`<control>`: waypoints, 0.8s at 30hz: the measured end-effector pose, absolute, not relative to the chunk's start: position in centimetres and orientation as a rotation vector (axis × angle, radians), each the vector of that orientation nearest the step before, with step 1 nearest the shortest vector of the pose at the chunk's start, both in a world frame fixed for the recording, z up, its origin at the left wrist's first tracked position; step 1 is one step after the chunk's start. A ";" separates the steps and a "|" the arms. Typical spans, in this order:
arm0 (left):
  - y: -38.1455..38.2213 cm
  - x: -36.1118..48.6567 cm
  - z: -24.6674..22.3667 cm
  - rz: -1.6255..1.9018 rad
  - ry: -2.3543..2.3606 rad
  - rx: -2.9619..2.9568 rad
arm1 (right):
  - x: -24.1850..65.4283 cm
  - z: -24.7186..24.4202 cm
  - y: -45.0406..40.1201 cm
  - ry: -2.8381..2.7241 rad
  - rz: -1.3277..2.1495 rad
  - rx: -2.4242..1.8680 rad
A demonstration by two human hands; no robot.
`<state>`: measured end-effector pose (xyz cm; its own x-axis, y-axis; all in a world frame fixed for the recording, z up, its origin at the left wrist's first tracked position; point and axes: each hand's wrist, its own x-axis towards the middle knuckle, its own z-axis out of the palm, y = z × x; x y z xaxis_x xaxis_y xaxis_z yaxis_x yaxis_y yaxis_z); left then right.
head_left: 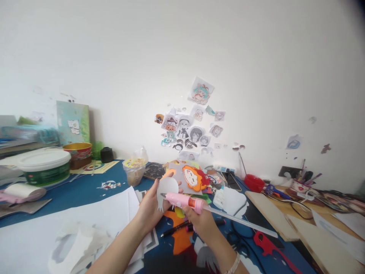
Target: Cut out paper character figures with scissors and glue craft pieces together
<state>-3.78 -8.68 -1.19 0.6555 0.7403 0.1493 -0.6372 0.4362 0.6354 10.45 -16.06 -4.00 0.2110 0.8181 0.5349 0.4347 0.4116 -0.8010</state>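
Observation:
On the palm and fingers of my left hand (151, 207) lies a white paper cutout (167, 188), round above with jagged strips below. My right hand (201, 222) is wrapped round a pink glue gun (185, 201), its dark nozzle over the cutout. A long translucent glue stick (242, 220) sticks out of the gun's back end toward the right. Behind the hands lies a paper character with orange hair (195, 178). Orange paper pieces (182, 239) and black pens (175, 229) are below the hands.
White paper sheets (108, 213) cover the left front. A plastic cup (135, 171) and a white-lidded tub (44, 167) stand at the back left. Scissors (241, 243), a red tool (268, 245), a red bowl (254, 183) and pale boards (272, 213) are at the right.

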 end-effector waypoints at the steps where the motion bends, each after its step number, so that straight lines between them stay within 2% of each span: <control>1: -8.7 -3.8 -1.2 0.859 0.167 0.721 | 10.5 -4.1 -16.0 -1.410 0.380 -1.220; 6: -8.7 -3.9 -1.4 0.849 0.175 0.738 | 10.4 -4.3 -16.0 -1.345 0.376 -1.253; 14: -8.5 -3.9 -1.2 0.895 0.169 0.696 | 9.7 -2.9 -16.5 -1.210 0.578 -1.112; 24: -8.3 -3.9 -1.4 0.897 0.191 0.688 | 9.4 -3.2 -16.1 -1.043 0.597 -1.290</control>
